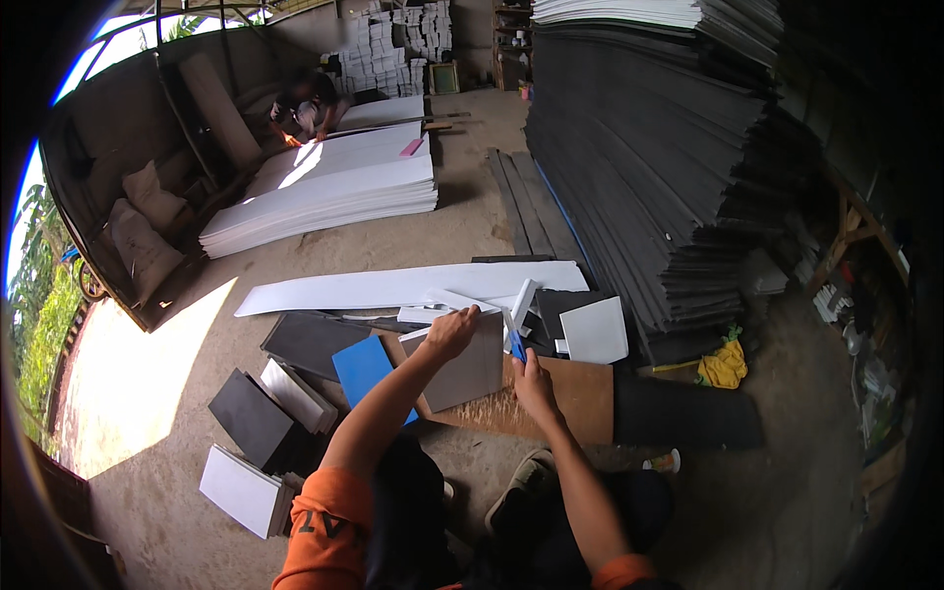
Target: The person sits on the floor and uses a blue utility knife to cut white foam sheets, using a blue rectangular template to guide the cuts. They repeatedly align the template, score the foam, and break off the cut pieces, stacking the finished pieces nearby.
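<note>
My left hand [452, 332] is closed at the top edge of a grey rectangular foam-like sheet [470, 366], with the fingertips near white offcut strips [457, 299]. In my right hand [534, 382] is a blue-handled cutter knife [517, 345], pointing away from me beside the sheet's right edge. Under the sheet lies a worn brown wooden board [580, 393]. A blue sheet [362, 371] sits left of it, partly behind my left forearm. To the right of the knife, a white square piece [595, 330] leans over a dark one.
Stacks of cut black pieces [248, 418] and white pieces [241, 489] stand at left. A long white strip [393, 287] lies beyond my hands. Tall black sheets [639, 187] rise at right, near a yellow cloth [724, 365]. Another person [307, 103] bends over white sheets [334, 182].
</note>
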`<action>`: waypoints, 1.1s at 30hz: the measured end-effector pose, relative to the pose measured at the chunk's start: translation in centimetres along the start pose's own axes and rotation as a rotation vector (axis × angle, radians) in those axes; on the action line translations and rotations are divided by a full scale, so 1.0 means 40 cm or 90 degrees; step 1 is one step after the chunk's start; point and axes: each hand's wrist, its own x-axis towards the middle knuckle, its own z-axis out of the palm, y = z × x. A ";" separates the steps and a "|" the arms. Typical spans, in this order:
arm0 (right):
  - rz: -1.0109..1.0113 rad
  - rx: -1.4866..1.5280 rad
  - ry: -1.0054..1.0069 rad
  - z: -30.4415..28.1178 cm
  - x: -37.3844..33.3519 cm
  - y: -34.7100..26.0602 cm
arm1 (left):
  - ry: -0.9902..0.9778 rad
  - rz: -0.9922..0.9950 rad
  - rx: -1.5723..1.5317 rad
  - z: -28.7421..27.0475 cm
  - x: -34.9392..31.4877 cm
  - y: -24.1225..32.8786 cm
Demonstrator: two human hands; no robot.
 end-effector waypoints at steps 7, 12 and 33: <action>0.013 -0.061 -0.048 0.033 0.013 -0.100 | 0.054 0.013 -0.038 0.009 -0.026 -0.001; 0.048 -0.125 -0.004 0.064 0.024 -0.099 | 0.075 0.006 -0.040 0.005 -0.025 0.016; 0.119 -0.164 -0.098 0.045 0.060 -0.131 | -0.015 0.127 0.018 0.047 -0.016 -0.032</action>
